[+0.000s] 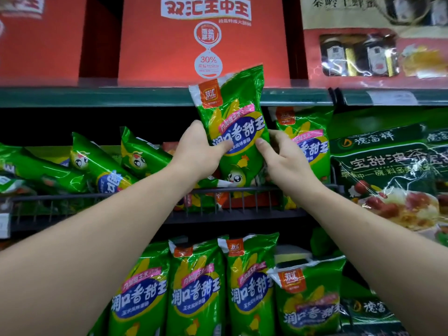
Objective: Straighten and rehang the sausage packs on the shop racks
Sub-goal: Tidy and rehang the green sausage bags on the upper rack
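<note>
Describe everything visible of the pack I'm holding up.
The held sausage pack is glossy green plastic film, with an orange logo patch near its top, corn art, a blue oval label and a cartoon corn figure. It stands upright, slightly tilted, above the wire rack, left hand and right hand gripping its sides.

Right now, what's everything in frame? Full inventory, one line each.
held pack: 1, green, centre, upright, raised
upright pack: 1, green, middle rack, right of held pack
tipped packs: at least 3, green, middle rack left, leaning
lower packs: 4, green, bottom row
red boxes: 2, red, top shelf
jar gift box: 1, red and beige, top shelf right
dark green packs: at least 2, dark green, right side
wire rail: 1, dark, front of middle rack
left hand: 1, grips held pack's left edge
right hand: 1, pinches its right edge
</note>
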`<action>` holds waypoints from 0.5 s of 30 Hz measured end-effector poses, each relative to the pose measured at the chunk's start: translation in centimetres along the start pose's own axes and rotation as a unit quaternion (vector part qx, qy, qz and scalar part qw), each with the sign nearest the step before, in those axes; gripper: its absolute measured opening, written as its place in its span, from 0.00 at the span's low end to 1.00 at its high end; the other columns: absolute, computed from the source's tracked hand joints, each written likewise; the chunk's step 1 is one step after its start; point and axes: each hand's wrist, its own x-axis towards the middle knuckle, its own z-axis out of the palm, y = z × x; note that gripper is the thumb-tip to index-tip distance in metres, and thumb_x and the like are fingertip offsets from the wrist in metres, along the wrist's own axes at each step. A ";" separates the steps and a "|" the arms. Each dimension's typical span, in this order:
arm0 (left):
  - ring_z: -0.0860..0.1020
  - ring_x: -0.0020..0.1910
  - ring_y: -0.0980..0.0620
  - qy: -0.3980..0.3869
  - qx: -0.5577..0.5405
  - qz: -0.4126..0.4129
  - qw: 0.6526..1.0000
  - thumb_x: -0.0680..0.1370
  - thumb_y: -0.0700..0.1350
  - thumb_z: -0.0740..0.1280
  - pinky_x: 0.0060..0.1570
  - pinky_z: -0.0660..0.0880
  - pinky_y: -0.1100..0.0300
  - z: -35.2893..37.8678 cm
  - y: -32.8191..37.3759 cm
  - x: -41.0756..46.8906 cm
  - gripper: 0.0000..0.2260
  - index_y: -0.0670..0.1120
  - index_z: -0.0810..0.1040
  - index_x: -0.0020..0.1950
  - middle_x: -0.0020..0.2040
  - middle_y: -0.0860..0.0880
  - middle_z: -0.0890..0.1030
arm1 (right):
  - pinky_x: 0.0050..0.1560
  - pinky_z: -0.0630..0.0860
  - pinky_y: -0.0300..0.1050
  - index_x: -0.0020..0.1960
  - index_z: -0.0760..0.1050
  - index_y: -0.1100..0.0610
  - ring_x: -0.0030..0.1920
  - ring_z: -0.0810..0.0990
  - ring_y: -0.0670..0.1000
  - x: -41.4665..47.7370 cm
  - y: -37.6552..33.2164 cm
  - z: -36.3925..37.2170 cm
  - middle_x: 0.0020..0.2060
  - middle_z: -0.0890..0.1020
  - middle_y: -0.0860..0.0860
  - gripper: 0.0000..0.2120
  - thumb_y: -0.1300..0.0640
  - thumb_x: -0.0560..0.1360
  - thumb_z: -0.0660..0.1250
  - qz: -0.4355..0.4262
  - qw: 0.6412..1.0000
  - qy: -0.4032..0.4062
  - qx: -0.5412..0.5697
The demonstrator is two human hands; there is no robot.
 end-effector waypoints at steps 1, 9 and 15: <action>0.81 0.51 0.48 -0.001 -0.004 -0.002 1.000 0.74 0.48 0.75 0.55 0.78 0.46 0.1 0.0 0.2 0.16 0.46 0.73 0.56 0.51 0.49 0.81 | 0.59 0.78 0.53 0.69 0.72 0.55 0.58 0.80 0.49 0.1 -0.1 -0.2 0.59 0.81 0.49 0.18 0.48 0.82 0.61 -0.007 1.000 -0.003 -0.024; 0.79 0.51 0.48 -0.014 0.067 0.026 0.997 0.75 0.48 0.74 0.51 0.79 0.49 0.0 0.1 0.3 0.16 0.46 0.72 0.57 0.53 0.49 0.81 | 0.37 0.71 0.37 0.48 0.78 0.60 0.39 0.77 0.51 0.4 0.1 -1.3 0.36 0.80 0.50 0.13 0.49 0.81 0.64 -0.016 0.980 -0.042 -0.191; 0.79 0.45 0.47 -0.084 0.131 0.019 0.988 0.76 0.53 0.72 0.39 0.79 0.51 0.1 0.4 0.3 0.18 0.45 0.71 0.56 0.51 0.47 0.79 | 0.50 0.78 0.52 0.62 0.77 0.59 0.46 0.81 0.53 -0.3 0.5 -1.1 0.47 0.84 0.53 0.14 0.54 0.79 0.66 -0.075 0.976 0.007 -0.203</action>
